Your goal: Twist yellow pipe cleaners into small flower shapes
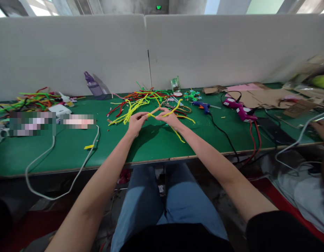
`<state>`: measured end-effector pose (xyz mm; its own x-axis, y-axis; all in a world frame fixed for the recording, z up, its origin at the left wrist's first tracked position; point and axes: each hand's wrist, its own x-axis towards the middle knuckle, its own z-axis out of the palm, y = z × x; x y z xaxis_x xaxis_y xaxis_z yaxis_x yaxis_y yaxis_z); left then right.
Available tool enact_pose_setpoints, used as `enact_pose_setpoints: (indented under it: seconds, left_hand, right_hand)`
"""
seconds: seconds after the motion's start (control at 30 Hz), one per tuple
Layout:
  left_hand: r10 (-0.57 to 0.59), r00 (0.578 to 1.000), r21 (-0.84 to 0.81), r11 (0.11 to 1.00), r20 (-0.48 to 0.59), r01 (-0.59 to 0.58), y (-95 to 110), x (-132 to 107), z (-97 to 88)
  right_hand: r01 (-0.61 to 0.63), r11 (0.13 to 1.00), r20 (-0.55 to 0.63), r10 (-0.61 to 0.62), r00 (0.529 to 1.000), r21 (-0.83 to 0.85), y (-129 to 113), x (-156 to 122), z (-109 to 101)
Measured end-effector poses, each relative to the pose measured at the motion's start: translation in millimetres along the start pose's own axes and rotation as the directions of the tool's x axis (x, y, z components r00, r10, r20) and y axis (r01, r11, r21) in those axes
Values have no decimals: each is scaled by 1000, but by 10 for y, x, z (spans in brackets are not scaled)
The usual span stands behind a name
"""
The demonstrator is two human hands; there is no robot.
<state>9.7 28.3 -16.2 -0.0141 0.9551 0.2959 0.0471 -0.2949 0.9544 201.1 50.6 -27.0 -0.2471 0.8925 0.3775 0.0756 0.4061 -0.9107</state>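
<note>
Both hands meet above the green tabletop (154,147). My left hand (137,123) is closed in a pinch on a fuzzy yellow pipe cleaner (150,115). From the right, my right hand (169,120) grips the same yellow strand, its fingers bent. Yellow ends (180,135) stick out beyond that hand, above and below it. A thin tan piece lies between the fingertips; whether it is a stick, I cannot tell. Just behind my left hand is a bunch of yellow pipe cleaners (134,107), with red, orange and green ones (148,94) heaped further back.
A blue glue gun (204,106) with a black cord lies to the right, before magenta devices (245,114) and cardboard (269,96). A purple bottle (94,86) stands by the white partition (72,49). A white cable (53,141) loops over the front edge. Another person's hand (321,128) shows far right.
</note>
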Motion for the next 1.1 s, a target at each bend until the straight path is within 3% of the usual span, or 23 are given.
enact_pose_setpoints:
  seconds: [0.2, 0.53, 0.73, 0.9, 1.1]
  left_hand:
    - [-48, 998, -167, 985, 30, 52, 38, -11, 23]
    - [-151, 952, -324, 916, 267, 236, 172, -95, 22]
    - [-219, 885, -281, 893, 411, 351, 179, -107, -7]
    - [-286, 832, -198, 886, 475, 418, 177, -123, -27]
    - [-334, 766, -91, 887, 549, 453, 203, -143, -10]
  right_hand:
    - [-43, 997, 66, 39, 997, 63, 57, 6, -17]
    - [-114, 974, 150, 86, 985, 194, 39, -15, -24]
    - [-254, 946, 245, 203, 948, 203, -62, -66, -54]
    - [-218, 964, 322, 161, 933, 150, -112, -59, -147]
    - [-237, 970, 450, 187, 873, 55, -147, -38, -252]
